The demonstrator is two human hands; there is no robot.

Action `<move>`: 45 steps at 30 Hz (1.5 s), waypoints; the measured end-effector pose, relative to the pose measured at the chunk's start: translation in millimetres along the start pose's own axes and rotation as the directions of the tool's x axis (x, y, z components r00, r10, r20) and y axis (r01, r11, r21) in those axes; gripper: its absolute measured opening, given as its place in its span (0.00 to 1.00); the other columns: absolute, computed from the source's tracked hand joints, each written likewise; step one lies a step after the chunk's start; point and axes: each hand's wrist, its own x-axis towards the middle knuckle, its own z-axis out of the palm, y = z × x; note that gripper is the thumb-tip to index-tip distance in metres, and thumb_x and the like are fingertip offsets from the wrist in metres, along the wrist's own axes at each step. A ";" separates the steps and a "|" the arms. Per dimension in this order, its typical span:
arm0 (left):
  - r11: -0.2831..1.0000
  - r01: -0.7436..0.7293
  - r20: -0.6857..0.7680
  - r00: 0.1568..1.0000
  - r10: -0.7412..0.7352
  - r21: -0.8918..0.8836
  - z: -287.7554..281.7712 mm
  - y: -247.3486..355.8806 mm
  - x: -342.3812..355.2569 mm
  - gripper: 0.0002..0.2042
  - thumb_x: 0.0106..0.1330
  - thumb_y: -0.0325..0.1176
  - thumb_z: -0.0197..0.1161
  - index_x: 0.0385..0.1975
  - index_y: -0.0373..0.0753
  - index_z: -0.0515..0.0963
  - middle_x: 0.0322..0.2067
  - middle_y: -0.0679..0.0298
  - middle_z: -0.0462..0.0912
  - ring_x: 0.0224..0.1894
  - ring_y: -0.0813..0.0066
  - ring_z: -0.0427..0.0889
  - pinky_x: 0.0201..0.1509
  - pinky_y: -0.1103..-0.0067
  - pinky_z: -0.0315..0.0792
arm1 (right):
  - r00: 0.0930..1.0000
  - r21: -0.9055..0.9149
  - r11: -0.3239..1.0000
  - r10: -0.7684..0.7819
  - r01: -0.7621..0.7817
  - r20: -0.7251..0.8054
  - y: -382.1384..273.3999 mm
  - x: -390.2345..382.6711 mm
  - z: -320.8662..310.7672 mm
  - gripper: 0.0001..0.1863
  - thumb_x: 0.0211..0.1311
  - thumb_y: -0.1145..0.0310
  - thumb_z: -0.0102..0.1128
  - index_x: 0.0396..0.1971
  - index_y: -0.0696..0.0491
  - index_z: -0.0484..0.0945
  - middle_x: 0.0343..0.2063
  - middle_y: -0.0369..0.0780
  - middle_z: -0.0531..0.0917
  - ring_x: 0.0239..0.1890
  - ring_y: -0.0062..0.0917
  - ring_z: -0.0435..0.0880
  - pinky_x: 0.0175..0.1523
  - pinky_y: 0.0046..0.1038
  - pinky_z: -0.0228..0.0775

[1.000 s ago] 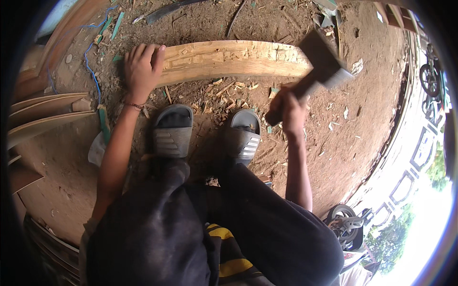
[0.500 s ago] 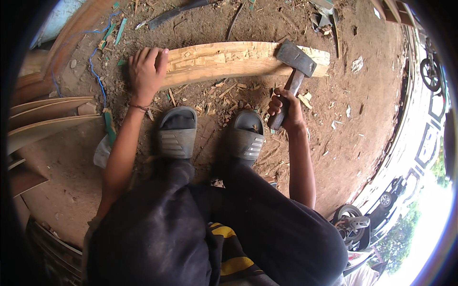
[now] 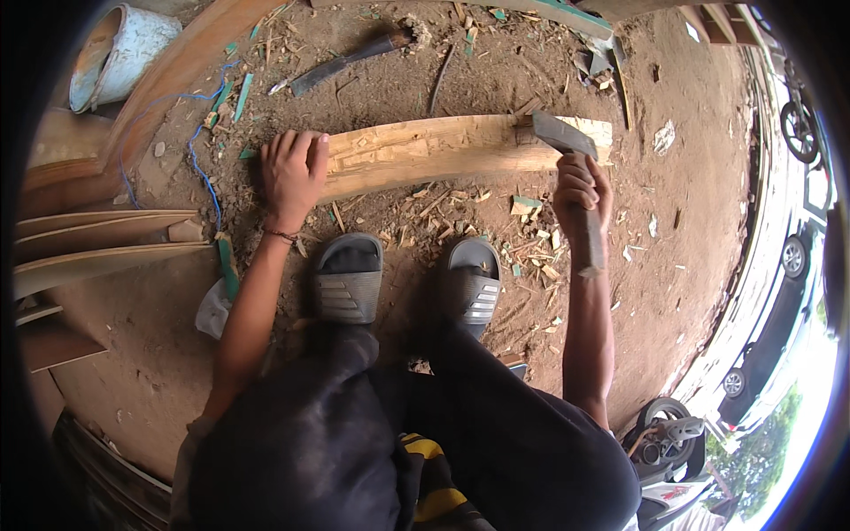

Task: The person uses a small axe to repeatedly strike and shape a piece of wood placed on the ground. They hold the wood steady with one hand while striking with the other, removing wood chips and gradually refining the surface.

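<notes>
Clutched hatchet (image 3: 564, 134) in right hand (image 3: 582, 195) and clasped with left hand (image 3: 294, 177) a plank (image 3: 434, 149) seemingly part-hewn, with roughness remaining.

Between the left hand (image 3: 294, 181) on the left end of the plank (image 3: 425, 152) and the hammer (image 3: 564, 134) over its right part, the plank's upper face offers an unobstructed span. The right hand (image 3: 581, 193), around the handle, closes off the near side there. Nearer the person than the plank, two sandals (image 3: 351, 288) narrow the passage to a strip of ground littered with wood chips (image 3: 434, 203). Beyond the plank, a low band leads to a dark flat tool (image 3: 347, 67). Left of the plank, blue cord (image 3: 200, 161) and stacked panels (image 3: 106, 232) obstruct; to its right, broad ground (image 3: 682, 230) gives room.
</notes>
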 end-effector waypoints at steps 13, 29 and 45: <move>0.999 0.001 0.026 1.000 0.000 -0.048 2.4 -4.9 -2.2 0.14 0.72 0.38 0.46 0.33 0.41 0.78 0.30 0.60 0.77 0.37 0.59 0.74 0.45 0.67 0.62 | 0.858 -0.853 0.227 -0.345 0.469 0.380 40.6 -34.4 146.6 0.12 0.72 0.59 0.41 0.30 0.50 0.63 0.19 0.33 0.62 0.17 0.19 0.62 0.25 0.26 0.60; 0.999 0.013 0.014 1.000 -0.013 -0.030 2.1 -2.8 0.9 0.14 0.71 0.41 0.50 0.32 0.39 0.78 0.30 0.60 0.77 0.36 0.59 0.75 0.43 0.67 0.64 | 0.693 -0.894 -0.258 -0.717 -0.367 -0.077 61.0 -17.2 53.6 0.11 0.62 0.64 0.59 0.22 0.52 0.72 0.12 0.32 0.71 0.14 0.16 0.71 0.20 0.22 0.63; 0.999 0.015 0.010 1.000 -0.015 -0.039 -1.5 -1.6 5.0 0.11 0.69 0.40 0.54 0.31 0.40 0.78 0.28 0.61 0.77 0.36 0.60 0.75 0.42 0.68 0.64 | 0.682 -0.861 -0.094 -0.655 -0.499 -0.324 25.7 17.2 27.3 0.10 0.60 0.65 0.58 0.22 0.53 0.71 0.13 0.31 0.70 0.13 0.17 0.69 0.18 0.22 0.61</move>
